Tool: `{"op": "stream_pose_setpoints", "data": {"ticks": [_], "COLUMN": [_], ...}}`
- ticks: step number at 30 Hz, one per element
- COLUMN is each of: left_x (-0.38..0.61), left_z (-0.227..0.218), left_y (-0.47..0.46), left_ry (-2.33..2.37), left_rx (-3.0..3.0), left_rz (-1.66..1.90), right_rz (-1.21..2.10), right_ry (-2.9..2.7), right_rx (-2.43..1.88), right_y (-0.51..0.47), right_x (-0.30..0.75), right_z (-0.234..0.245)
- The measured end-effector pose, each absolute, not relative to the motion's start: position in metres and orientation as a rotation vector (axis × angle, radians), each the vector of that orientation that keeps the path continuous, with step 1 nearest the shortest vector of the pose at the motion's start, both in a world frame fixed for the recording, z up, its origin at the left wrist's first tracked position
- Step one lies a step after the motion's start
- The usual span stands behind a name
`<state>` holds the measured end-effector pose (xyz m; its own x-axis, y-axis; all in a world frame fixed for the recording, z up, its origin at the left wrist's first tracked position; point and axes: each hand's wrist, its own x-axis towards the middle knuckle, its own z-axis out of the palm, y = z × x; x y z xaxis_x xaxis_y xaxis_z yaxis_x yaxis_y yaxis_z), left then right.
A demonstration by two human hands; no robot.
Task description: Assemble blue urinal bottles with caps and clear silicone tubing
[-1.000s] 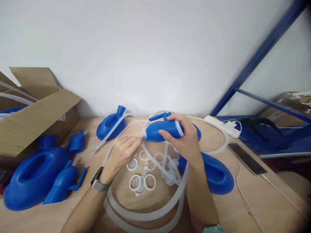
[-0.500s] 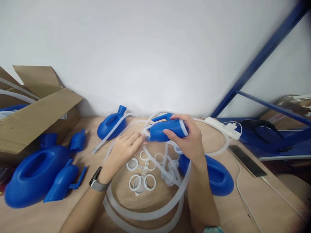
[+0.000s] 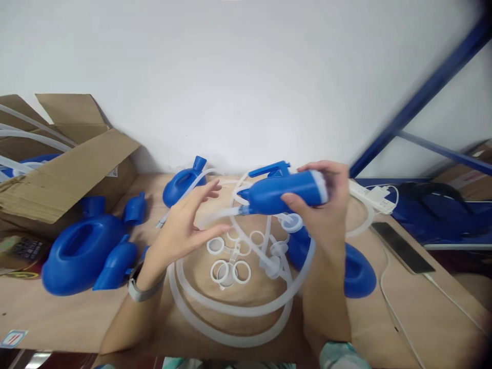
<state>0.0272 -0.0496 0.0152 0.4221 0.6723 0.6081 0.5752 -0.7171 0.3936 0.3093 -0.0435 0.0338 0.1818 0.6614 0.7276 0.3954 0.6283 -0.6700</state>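
My right hand (image 3: 325, 210) grips a blue plastic funnel piece (image 3: 282, 192) with a handle on top and a white ring at its wide end, held up over the wooden table (image 3: 73, 318). A translucent white hose (image 3: 230, 307) joins its narrow end and loops in wide coils on the table. My left hand (image 3: 182, 230), with a watch on the wrist, hovers just left of the narrow end, fingers spread and holding nothing. Below them lie several white plastic rings (image 3: 228, 269).
Blue plastic vessels lie about: a large one (image 3: 82, 251) and a scoop-like piece (image 3: 115, 266) at left, one (image 3: 180, 187) at the back, one (image 3: 357, 271) under my right arm. An open cardboard box (image 3: 57, 164) stands far left; a power strip (image 3: 371, 197) and a phone (image 3: 402, 248) lie right.
My left hand has let go of the hose end at the funnel's tip and opened. My right hand has lifted the blue funnel piece higher and to the right.
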Motion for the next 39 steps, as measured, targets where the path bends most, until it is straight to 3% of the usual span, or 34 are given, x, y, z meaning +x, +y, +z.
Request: {"op": "stream_pose_setpoints", "data": {"ticks": [3, 8, 11, 15, 18, 34, 39], "left_x": [0.032, 0.010, -0.017, -0.042, -0.047, -0.048, -0.053], "left_z": [0.019, 0.023, 0.028, 0.031, 0.031, 0.026, 0.024], "left_y": [-0.056, -0.044, -0.038, -0.036, -0.032, -0.023, -0.020], "left_ry": [1.220, 1.370, 1.506, 1.690, 1.700, 1.484, 1.540], "left_rx": [2.523, 2.500, 2.419, 2.280, 2.302, 2.491, 2.462], "left_rz": [1.088, 1.298, 1.427, 1.529, 1.545, 1.124, 1.079], "right_rz": [0.488, 0.872, 0.978, 0.739, 0.551, 0.703, 0.594], "right_ry": [-1.569, -1.661, -1.935, -2.621, -2.753, -2.350, -2.205], "right_rx": [-0.926, -0.709, -0.863, -1.198, -1.323, -1.557, -1.673], "right_y": [-0.052, -0.054, -0.048, -0.046, -0.050, -0.022, -0.019], "right_x": [0.273, 0.237, 0.230, 0.209, 0.193, 0.210, 0.212], "right_z": [0.027, 0.009, -0.011, -0.056, -0.088, -0.108, -0.116]}}
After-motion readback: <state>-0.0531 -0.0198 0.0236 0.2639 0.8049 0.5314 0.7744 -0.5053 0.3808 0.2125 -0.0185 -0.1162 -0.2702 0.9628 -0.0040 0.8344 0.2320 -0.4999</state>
